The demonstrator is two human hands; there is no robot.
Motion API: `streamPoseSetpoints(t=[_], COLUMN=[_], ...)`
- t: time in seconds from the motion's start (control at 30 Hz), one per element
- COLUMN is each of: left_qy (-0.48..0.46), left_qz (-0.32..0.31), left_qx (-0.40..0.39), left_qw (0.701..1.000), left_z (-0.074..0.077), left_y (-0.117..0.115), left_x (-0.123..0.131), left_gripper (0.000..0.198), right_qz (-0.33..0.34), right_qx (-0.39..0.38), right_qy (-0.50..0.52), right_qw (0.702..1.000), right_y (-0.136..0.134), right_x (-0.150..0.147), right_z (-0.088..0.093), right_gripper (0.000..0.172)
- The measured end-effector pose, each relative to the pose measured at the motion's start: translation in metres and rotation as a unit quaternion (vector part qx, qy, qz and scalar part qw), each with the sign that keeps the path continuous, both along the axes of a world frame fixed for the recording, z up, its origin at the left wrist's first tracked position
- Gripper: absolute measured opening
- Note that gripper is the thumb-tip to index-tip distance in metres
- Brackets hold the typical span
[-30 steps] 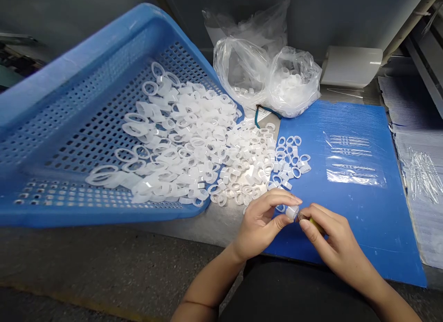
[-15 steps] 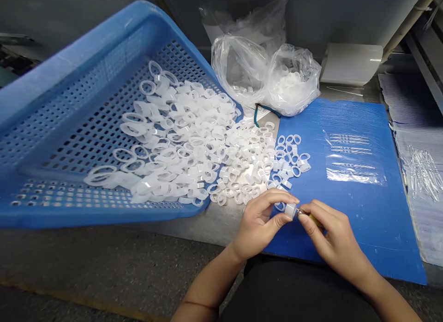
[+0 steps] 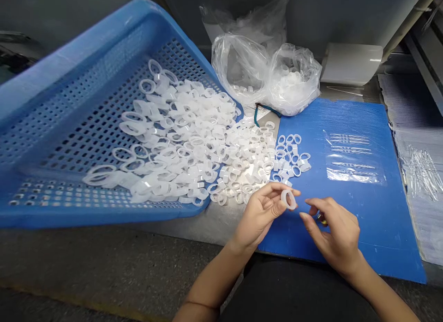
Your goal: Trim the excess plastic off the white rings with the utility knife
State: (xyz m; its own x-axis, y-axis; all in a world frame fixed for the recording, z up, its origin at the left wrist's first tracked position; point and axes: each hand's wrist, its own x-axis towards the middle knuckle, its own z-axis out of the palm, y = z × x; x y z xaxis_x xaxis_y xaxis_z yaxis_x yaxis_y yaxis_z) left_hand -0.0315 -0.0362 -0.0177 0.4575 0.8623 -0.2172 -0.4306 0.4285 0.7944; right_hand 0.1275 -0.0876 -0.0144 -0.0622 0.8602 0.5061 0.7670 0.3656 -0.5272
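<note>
Hands have come apart since the earlier frames, when they were pinched together at the ring with the tool tip against it. Left hand (image 3: 259, 216) now grips a white plastic ring (image 3: 288, 199) between thumb and fingertips, held up over the near edge of the blue plastic mat (image 3: 377, 229), its hole now showing. Right hand (image 3: 334, 232) is moved off to the right, fingers loosely curled, not touching the ring. A small yellow-handled tool (image 3: 323, 220) sits behind its fingers, mostly hidden, tip not visible, so whether it's gripped can't be told. Just left and far of the hands, a heap of white rings (image 3: 249, 160) spills from the blue perforated tray (image 3: 69, 91) onto the mat. Farther right on the mat is a clear sleeve (image 3: 353, 174) with thin parts, hard to make out. Clear bags of rings (image 3: 294, 82) sit at the far edge.
</note>
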Motion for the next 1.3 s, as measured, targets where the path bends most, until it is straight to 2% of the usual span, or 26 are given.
streamPoseSetpoints(t=[0.13, 0.2, 0.27, 0.33, 0.4, 0.47, 0.53, 0.63, 0.73, 0.9, 0.97, 1.03, 1.17, 1.3], left_qy=[-0.013, -0.013, -0.014, -0.021, -0.027, -0.025, -0.010, 0.046, 0.112, 0.143, 0.168, 0.206, 0.249, 0.235], left_qz=[-0.002, 0.008, 0.017, 0.014, 0.007, 0.006, 0.020, 0.030, -0.005, -0.036, -0.040, -0.028, 0.025, 0.043], left_qx=[-0.033, -0.037, -0.029, -0.017, -0.007, -0.001, 0.011, 0.058, 0.104, 0.109, 0.124, 0.161, 0.260, 0.308], left_qw=[0.999, 0.999, 0.999, 1.000, 1.000, 1.000, 1.000, 0.997, 0.988, 0.983, 0.977, 0.965, 0.933, 0.921], left_z=[-0.002, -0.002, -0.003, -0.004, -0.006, -0.007, -0.007, -0.002, 0.004, 0.010, 0.011, 0.012, 0.010, 0.006], left_y=[0.000, 0.000, -0.001, -0.001, -0.002, -0.002, -0.004, -0.006, -0.009, -0.010, -0.008, -0.006, -0.005, -0.007], left_x=[0.002, 0.002, 0.002, 0.002, 0.002, 0.002, 0.002, 0.001, 0.000, 0.000, -0.001, -0.003, -0.007, -0.008], left_gripper=[0.026, 0.028, 0.028, 0.026, 0.025, 0.024, 0.023, 0.021, 0.024, 0.021, 0.020, 0.023, 0.029, 0.028], right_qz=[0.058, 0.108, 0.127, 0.107, 0.098, 0.127, 0.143, 0.075, 0.020, 0.068, 0.091, 0.100, 0.117, 0.114], right_qx=[-0.003, -0.013, -0.024, -0.043, -0.049, -0.056, -0.068, -0.137, -0.219, -0.312, -0.314, -0.279, -0.159, -0.094], right_qy=[0.017, 0.069, 0.141, 0.164, 0.132, 0.118, 0.148, 0.200, 0.245, 0.346, 0.360, 0.336, 0.239, 0.190], right_qw=[0.998, 0.992, 0.981, 0.980, 0.985, 0.983, 0.976, 0.967, 0.944, 0.882, 0.874, 0.894, 0.951, 0.971], right_y=[0.001, 0.001, 0.000, -0.001, -0.001, -0.001, -0.002, -0.002, 0.002, 0.011, 0.011, 0.008, 0.003, 0.002], right_x=[0.000, 0.000, 0.002, 0.003, 0.003, 0.003, 0.004, 0.005, 0.005, 0.005, 0.005, 0.004, 0.001, -0.001], right_z=[0.006, 0.012, 0.016, 0.019, 0.019, 0.018, 0.017, 0.016, 0.013, 0.006, 0.005, 0.004, 0.001, 0.000], right_gripper=[0.014, 0.016, 0.029, 0.029, 0.019, 0.017, 0.020, 0.018, 0.014, 0.020, 0.018, 0.013, 0.007, 0.010])
